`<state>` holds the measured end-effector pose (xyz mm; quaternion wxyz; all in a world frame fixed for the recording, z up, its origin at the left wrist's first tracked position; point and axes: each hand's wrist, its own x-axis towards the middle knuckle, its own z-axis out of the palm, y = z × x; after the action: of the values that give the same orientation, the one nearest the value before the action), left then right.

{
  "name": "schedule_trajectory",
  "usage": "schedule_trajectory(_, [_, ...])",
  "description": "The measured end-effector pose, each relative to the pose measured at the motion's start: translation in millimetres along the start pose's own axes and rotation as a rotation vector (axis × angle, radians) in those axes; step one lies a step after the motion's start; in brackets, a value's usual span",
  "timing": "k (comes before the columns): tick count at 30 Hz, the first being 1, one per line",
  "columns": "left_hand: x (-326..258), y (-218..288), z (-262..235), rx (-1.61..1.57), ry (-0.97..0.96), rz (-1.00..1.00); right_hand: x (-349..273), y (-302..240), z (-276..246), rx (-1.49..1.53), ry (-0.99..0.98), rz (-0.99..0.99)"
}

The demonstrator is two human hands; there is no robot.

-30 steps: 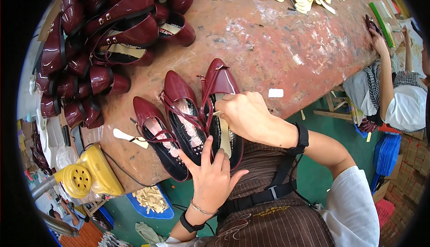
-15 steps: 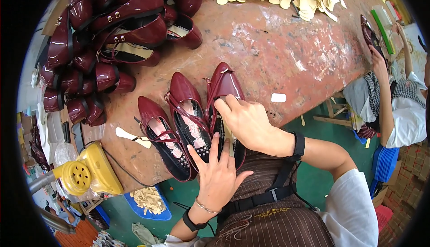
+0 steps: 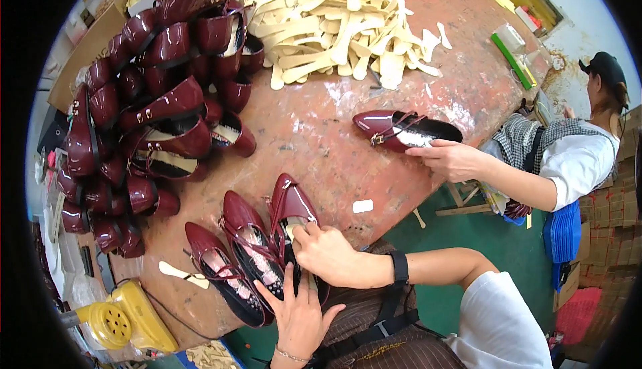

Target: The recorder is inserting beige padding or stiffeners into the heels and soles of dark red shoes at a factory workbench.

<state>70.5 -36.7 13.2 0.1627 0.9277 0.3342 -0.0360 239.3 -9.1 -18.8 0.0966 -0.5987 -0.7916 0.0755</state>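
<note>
Three glossy maroon strapped shoes lie side by side at the near edge of the worn red table [image 3: 334,148]. My right hand [image 3: 329,254] presses into the opening of the rightmost shoe [image 3: 290,203], fingers on its pale insole. Under that shoe's heel end my left hand [image 3: 299,310] lies palm up with fingers spread, touching it. The middle shoe [image 3: 249,235] and the left shoe [image 3: 215,270] rest untouched beside it.
A heap of maroon shoes [image 3: 144,115] fills the table's left. Pale insoles [image 3: 341,28] are piled at the far side. A co-worker's hand [image 3: 451,160] holds another maroon shoe [image 3: 404,130] at the right. A yellow heat gun [image 3: 120,319] sits lower left.
The view has tilted up, showing more of the table and the co-worker's shoe. My right hand stays in the rightmost shoe, my left hand under its heel.
</note>
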Motion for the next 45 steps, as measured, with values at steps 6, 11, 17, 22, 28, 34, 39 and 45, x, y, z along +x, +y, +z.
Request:
schedule_trajectory(6, [0.7,7.3,-18.2,0.01,-0.082,-0.051,7.0,15.7,-8.1,0.1,-0.047,-0.051])
schedule_trajectory(11, [2.9,5.7,-13.8,0.006,0.061,-0.015,35.7,92.3,-56.1,0.333,0.29,0.197])
schedule_trajectory(17, [3.0,3.7,-20.3,-0.068,0.167,0.015,103.6,224.0,-78.6,0.34,0.481,0.736])
schedule_trajectory(22, [-9.5,-1.4,-13.7,-0.23,0.314,-0.074,140.6,261.7,-63.8,0.324,0.44,0.964])
schedule_trajectory(28, [-20.7,-6.8,-20.7,-0.259,0.425,-0.138,144.1,296.8,-38.8,0.459,0.501,1.117])
schedule_trajectory(34, [-27.6,-19.4,-14.4,-0.324,0.324,-0.169,112.0,316.9,-37.5,0.489,0.62,0.812])
schedule_trajectory(39, [-27.0,-20.3,-8.4,-0.325,0.388,-0.143,83.4,223.3,-86.7,1.037,0.458,0.714])
schedule_trajectory(45, [-32.7,-13.9,-6.4,-0.366,0.417,-0.09,46.9,187.5,-50.2,1.281,0.108,0.688])
